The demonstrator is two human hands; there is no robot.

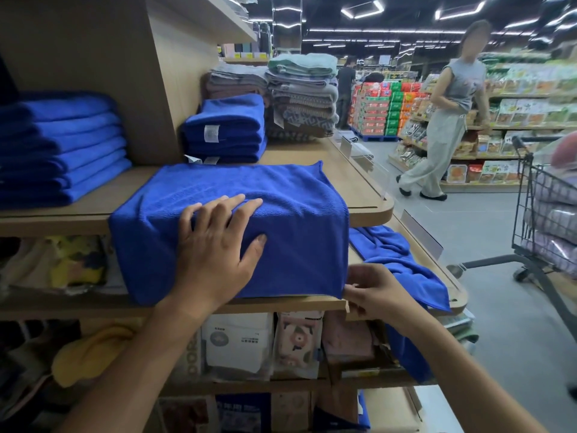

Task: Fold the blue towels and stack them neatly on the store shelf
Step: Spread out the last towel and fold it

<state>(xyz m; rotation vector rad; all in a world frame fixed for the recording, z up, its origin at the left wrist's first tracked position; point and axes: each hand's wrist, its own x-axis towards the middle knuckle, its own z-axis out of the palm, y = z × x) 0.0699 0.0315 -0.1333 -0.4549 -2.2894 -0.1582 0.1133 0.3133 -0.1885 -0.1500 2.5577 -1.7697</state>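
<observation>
Right hand: fingers curled, pinching lower-right corner of draped towel
Left hand: fingers spread flat, pressing it over shelf edge
Behind: folded blue stack

Wooden shelf with folded blue towels

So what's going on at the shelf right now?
A person is partway through folding a blue towel draped over the front edge of the upper shelf. The left hand presses flat on it, and the right hand pinches its lower right corner. Folded blue towels already sit on that shelf in a left stack and a rear stack. A loose towel lies crumpled lower right, not yet folded.
</observation>
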